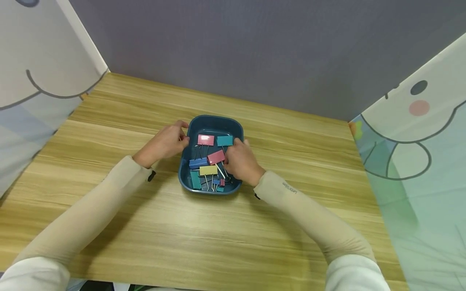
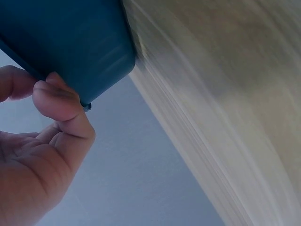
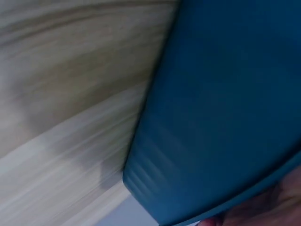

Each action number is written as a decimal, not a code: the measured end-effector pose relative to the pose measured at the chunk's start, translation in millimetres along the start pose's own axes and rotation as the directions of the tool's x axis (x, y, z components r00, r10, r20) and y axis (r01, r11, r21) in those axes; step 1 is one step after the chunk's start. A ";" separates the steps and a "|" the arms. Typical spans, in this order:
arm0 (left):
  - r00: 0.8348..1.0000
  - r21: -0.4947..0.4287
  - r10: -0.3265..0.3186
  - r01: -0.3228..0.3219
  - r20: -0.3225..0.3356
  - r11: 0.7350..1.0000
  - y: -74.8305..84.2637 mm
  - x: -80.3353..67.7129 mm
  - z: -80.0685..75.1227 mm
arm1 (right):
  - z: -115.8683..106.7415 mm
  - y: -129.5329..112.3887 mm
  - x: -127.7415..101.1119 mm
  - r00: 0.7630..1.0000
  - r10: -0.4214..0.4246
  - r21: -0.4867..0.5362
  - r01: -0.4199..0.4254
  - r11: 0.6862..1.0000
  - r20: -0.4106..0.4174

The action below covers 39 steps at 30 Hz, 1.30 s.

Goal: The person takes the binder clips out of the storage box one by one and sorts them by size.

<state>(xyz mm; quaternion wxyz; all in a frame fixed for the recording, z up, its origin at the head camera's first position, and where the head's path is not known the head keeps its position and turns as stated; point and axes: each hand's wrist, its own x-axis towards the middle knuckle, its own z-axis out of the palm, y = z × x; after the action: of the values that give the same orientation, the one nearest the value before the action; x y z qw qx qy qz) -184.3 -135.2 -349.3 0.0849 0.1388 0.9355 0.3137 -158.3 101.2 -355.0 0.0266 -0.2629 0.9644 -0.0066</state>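
Observation:
A dark blue plastic tray [image 1: 212,193] on the table holds several binder clips: two pink clips [image 1: 206,140], a teal clip [image 1: 224,140], a blue clip [image 1: 198,163] and a yellow clip [image 1: 208,170] among them. My left hand [image 1: 165,141] pinches the tray's left rim; in the left wrist view its bent fingertips [image 2: 59,96] meet at the edge. Over the right rim, my right hand [image 1: 242,161] reaches in with curled fingers, close by the lower pink clip. Its fingertips are hidden, and I cannot tell whether they hold a clip.
Smaller clips [image 1: 218,184] lie in the tray's near right corner. The tray stands on a wood-grain table [image 1: 189,238]. Behind rises a grey panel [image 1: 233,52], with printed cartoon panels at left and right.

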 end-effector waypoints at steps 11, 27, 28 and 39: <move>1.000 -0.004 -0.003 0.003 0.002 1.000 -0.4 -0.6 0.5 | 2.6 -9.6 5.9 0.995 0.065 -0.098 -0.058 0.994 0.075; 1.000 0.002 0.012 -0.012 -0.014 1.000 -1.2 0.7 1.3 | 7.0 2.2 -1.6 0.991 0.097 0.168 -0.082 0.982 -0.087; 1.000 0.004 0.014 -0.014 -0.015 1.000 -1.1 0.9 1.4 | 7.0 2.7 -2.1 0.990 0.099 0.187 -0.079 0.979 -0.105; 0.999 0.009 0.025 -0.025 -0.028 1.000 -0.5 1.0 3.0 | 4.2 4.8 0.4 0.977 0.101 0.255 -0.051 0.966 -0.187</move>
<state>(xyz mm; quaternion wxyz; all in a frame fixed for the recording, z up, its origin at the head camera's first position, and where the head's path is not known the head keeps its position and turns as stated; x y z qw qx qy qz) -184.6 -133.6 -352.1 0.0672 0.1463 0.9361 0.3127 -160.9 105.2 -359.4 -0.0370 -0.2181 0.9632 -0.1525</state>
